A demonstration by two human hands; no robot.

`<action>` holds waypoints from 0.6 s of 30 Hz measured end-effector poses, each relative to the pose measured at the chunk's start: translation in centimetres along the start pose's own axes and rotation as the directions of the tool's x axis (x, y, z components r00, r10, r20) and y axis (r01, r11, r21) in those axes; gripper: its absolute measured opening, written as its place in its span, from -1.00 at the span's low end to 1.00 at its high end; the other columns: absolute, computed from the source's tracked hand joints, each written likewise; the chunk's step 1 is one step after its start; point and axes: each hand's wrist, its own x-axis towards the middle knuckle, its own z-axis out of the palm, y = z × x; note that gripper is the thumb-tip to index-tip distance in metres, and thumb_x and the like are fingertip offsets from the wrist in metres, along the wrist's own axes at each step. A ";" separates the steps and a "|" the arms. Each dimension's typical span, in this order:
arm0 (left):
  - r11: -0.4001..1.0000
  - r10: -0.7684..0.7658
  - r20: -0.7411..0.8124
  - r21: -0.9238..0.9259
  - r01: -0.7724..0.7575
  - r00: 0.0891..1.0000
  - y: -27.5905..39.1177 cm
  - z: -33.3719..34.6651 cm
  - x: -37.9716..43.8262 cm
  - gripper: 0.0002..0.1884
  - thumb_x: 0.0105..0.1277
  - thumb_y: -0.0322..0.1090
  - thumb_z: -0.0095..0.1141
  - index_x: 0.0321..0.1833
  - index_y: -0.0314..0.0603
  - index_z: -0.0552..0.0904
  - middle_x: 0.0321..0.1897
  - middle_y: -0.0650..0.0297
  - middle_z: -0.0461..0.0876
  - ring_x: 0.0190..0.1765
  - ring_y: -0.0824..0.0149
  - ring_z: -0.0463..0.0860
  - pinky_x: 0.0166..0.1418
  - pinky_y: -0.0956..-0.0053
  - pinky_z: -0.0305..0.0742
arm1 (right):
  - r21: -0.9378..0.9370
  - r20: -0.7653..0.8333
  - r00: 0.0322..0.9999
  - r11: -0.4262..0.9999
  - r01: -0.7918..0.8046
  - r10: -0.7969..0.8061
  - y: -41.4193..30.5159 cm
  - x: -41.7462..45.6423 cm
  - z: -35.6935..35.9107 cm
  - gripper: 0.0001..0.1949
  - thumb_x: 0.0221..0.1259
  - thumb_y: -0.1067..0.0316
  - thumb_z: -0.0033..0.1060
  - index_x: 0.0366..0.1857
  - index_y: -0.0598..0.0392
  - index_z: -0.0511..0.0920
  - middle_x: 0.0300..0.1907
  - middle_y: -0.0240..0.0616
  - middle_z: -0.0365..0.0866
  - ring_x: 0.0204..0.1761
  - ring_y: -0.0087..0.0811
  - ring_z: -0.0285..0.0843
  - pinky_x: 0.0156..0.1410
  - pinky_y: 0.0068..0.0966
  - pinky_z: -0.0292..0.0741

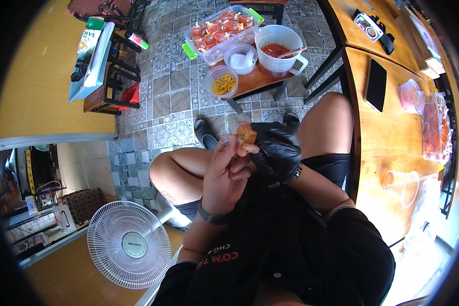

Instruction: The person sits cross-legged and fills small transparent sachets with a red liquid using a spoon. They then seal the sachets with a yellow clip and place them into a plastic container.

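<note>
A small clear plastic bag of orange-red sauce (pixel 246 132) is held up between my two hands, over my lap. My left hand (pixel 225 179) is bare and pinches clear plastic at the bag's gathered end. In a black glove, my right hand (pixel 277 147) grips the bag from the other side; its fingertips are partly hidden. Beyond my knees, a low wooden stool (pixel 248 81) bears a tub of yellow rubber bands (pixel 224 84), a tub with clear plastic pieces (pixel 241 60) and a measuring jug (pixel 278 38) of red sauce with a spoon (pixel 292 52) in it.
A clear bin (pixel 214 56) with green latches holds several filled sauce bags (pixel 222 28). At right, a wooden table (pixel 382 149) carries a phone (pixel 375 85), a plastic cup (pixel 399 185) and a tub (pixel 410 96). A white fan (pixel 129 244) stands close at my left.
</note>
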 end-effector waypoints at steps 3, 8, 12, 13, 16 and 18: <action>0.992 0.089 -0.050 0.098 -0.084 0.995 -0.2 -0.1 -0.5 -0.92 0.52 -0.26 0.00 -0.11 -0.04 0.53 -0.31 0.34 0.66 -0.40 0.69 0.42 -0.44 0.81 0.20 | 0.043 -0.038 0.998 0.998 -0.049 0.050 -0.4 -0.8 0.9 -0.72 0.02 0.36 0.39 -0.14 0.07 0.64 -0.13 -0.11 0.72 -0.16 -0.18 0.67 -0.05 -0.36 0.56; 0.934 0.258 -0.154 0.292 -0.206 0.954 -0.3 0.2 -0.3 -0.93 0.50 -0.29 0.03 -0.15 -0.03 0.56 -0.30 0.38 0.66 -0.39 0.66 0.44 -0.41 0.79 0.19 | 0.382 -0.242 0.913 0.897 -0.222 0.329 -1.4 -0.2 2.5 -0.86 0.14 0.55 0.29 -0.25 0.11 0.58 -0.21 -0.13 0.67 -0.13 -0.25 0.63 -0.02 -0.39 0.49; 0.795 0.470 -0.056 0.461 -0.394 0.881 -0.9 -0.9 0.1 -0.95 0.47 -0.33 0.09 -0.14 -0.07 0.58 -0.38 0.36 0.66 -0.45 0.68 0.41 -0.41 0.78 0.15 | 0.572 -0.288 0.867 0.799 -0.185 0.407 -1.4 0.1 2.1 -0.77 0.19 0.71 0.17 -0.20 0.10 0.45 -0.20 -0.19 0.60 -0.12 -0.37 0.58 0.00 -0.42 0.52; 0.742 0.522 -0.014 0.500 -0.446 0.853 -1.0 -1.1 0.2 -0.96 0.45 -0.34 0.11 -0.14 -0.08 0.58 -0.40 0.35 0.65 -0.47 0.68 0.40 -0.41 0.77 0.14 | 0.637 -0.342 0.822 0.755 -0.154 0.456 -1.8 0.3 2.5 -0.75 0.20 0.72 0.16 -0.17 0.10 0.42 -0.18 -0.19 0.59 -0.13 -0.38 0.57 0.00 -0.42 0.53; 0.724 0.527 -0.002 0.524 -0.448 0.850 -1.0 -1.5 0.4 -0.94 0.43 -0.35 0.15 -0.14 -0.11 0.58 -0.45 0.34 0.64 -0.51 0.68 0.36 -0.41 0.75 0.13 | 0.719 -0.412 0.772 0.693 -0.051 0.485 -1.3 0.7 1.9 -0.73 0.23 0.74 0.12 -0.15 0.07 0.37 -0.17 -0.20 0.55 -0.12 -0.41 0.56 0.06 -0.41 0.52; 0.688 0.563 0.009 0.548 -0.475 0.826 -1.0 -1.8 0.7 -0.93 0.43 -0.34 0.15 -0.14 -0.12 0.58 -0.46 0.35 0.64 -0.51 0.68 0.34 -0.41 0.75 0.13 | 0.723 -0.445 0.749 0.691 -0.023 0.491 -1.3 0.9 1.6 -0.71 0.22 0.75 0.11 -0.13 0.07 0.36 -0.16 -0.21 0.53 -0.11 -0.41 0.55 0.08 -0.41 0.51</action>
